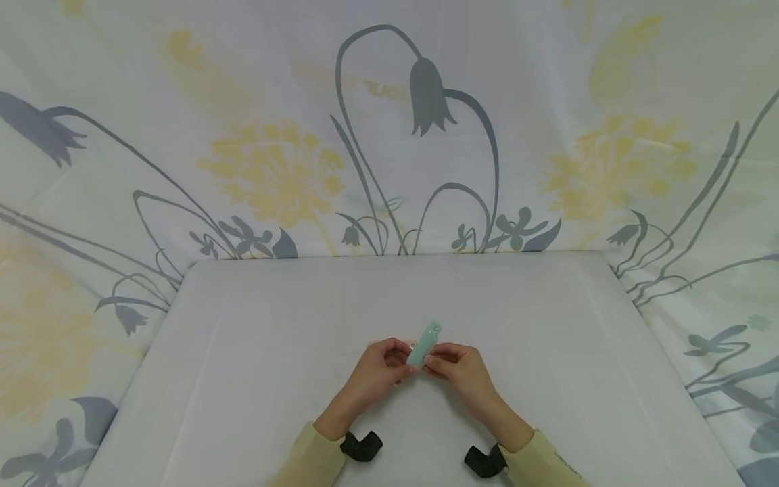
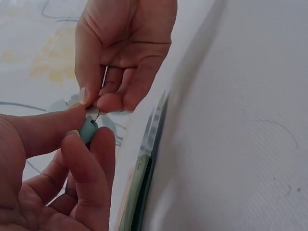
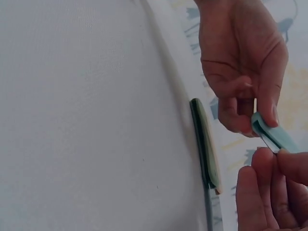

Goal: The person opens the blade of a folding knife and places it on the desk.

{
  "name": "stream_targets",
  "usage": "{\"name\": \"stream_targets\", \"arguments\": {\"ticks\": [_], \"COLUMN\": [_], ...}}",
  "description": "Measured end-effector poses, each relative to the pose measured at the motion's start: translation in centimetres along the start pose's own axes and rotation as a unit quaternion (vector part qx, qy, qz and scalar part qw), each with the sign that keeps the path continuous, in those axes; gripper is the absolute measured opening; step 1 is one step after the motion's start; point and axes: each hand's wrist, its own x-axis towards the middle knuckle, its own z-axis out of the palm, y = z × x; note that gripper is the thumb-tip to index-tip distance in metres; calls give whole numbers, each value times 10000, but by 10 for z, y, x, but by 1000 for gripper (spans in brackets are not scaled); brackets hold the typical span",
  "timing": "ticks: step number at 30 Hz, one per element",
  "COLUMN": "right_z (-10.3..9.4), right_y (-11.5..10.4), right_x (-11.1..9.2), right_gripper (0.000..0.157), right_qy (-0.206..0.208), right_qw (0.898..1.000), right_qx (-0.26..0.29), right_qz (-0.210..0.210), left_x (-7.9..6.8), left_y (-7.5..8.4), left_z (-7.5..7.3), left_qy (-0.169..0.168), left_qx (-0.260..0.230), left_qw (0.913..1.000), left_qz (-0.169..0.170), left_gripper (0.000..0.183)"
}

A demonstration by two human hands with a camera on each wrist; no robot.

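A mint-green folding knife (image 1: 426, 343) is held up between both hands over the table, its handle slanting up to the right in the head view. My left hand (image 1: 380, 368) pinches one end of the handle between thumb and fingers. Thumb and fingertips of my right hand (image 1: 465, 372) pinch at the thin metal blade (image 3: 272, 142), which shows along the handle's slot in the right wrist view. Beyond the hands lies a second knife with a dark-and-light green handle (image 2: 138, 190), its pointed blade (image 2: 156, 122) out. In the head view the hands mostly cover it.
Under the second knife a pinkish strip (image 3: 219, 191) peeks out. The white-covered table (image 1: 274, 304) meets a flower-printed cloth (image 1: 389, 149) at its back and sides. Black wrist mounts (image 1: 362, 446) sit by both yellowish sleeves (image 1: 313, 456).
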Motion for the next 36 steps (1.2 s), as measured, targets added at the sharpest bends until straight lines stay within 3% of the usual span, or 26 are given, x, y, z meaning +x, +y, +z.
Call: {"name": "stream_targets", "arguments": {"ticks": [7,14,18,24,31,36], "right_z": [-9,-15,-13,0,14,16], "right_y": [-1,-4,0,6,-10,-19], "right_x": [4,2,3,0,-11,-19], "right_gripper": [23,23,26,40,47,47], "right_qy": [-510,-668,-458,279,676,756], "right_qw": [9974,9929,9947,9972,9906,9829], "right_qx": [-513,-987,-916,-482,-343,-824], "right_qz": [-24,-48,-111,-492,-1136,-1464], "left_x": [-1,-3,-4,-3,11,11], "left_y": [-5,-8,-6,1,-23,-29], "left_z": [-3,-8,-9,-4,5,4], "left_qy": [-244,-260,-62,502,807,817], "left_qx": [16,6,-93,-186,-500,-379], "left_qw": [9997,9996,9998,9985,9953,9959], "left_qz": [-65,-109,-174,-112,-176,-72], "left_gripper": [19,19,21,25,27,27]}}
